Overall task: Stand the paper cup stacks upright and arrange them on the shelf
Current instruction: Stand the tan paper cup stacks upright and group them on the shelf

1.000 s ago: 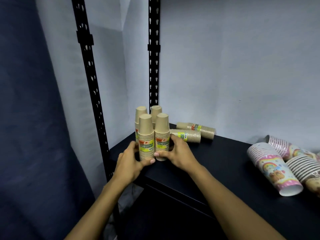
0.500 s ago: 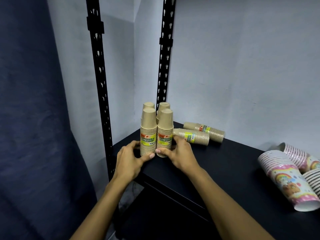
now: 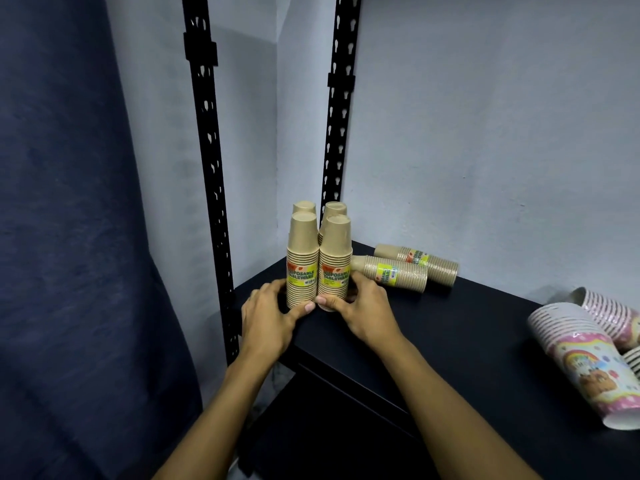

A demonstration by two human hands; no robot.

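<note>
Left grip (image 3: 268, 315): fingers are curling round the base of the front-left kraft stack (image 3: 302, 263), thumb pressing low on its near side. Right grip (image 3: 363, 308): fingers are wrapping the base of the front-right kraft stack (image 3: 335, 266), thumb meeting the left thumb where the two stacks touch. Both stacks are standing upright at the shelf's (image 3: 450, 341) 10 o'clock corner, beside the black uprights (image 3: 211, 161).

Risks, as I judge them:
- Both holds are sitting low while the stacks are tall and narrow, so a sideways nudge could be tipping the tops over.
- The two rear kraft stacks (image 3: 320, 209) are standing directly behind, apparently touching; pushing the front pair back could be toppling them toward the wall.
- The front pair is sitting near the shelf's front edge at 7 o'clock; a pull toward the person risks a fall off the lip.
- The nearer lying stack is resting just beside the right hand at 3 o'clock; a brushing wrist could set it rolling.

Count, left to right:
- Upright kraft stacks: four, two front, two rear.
- Lying kraft stacks (image 3: 391, 273): two, at 2 o'clock from the hands.
- Patterned pink stacks (image 3: 585, 362): lying at the far 3 o'clock edge, two plain to see, a third cut off by the frame.
- Hands: two.
</note>
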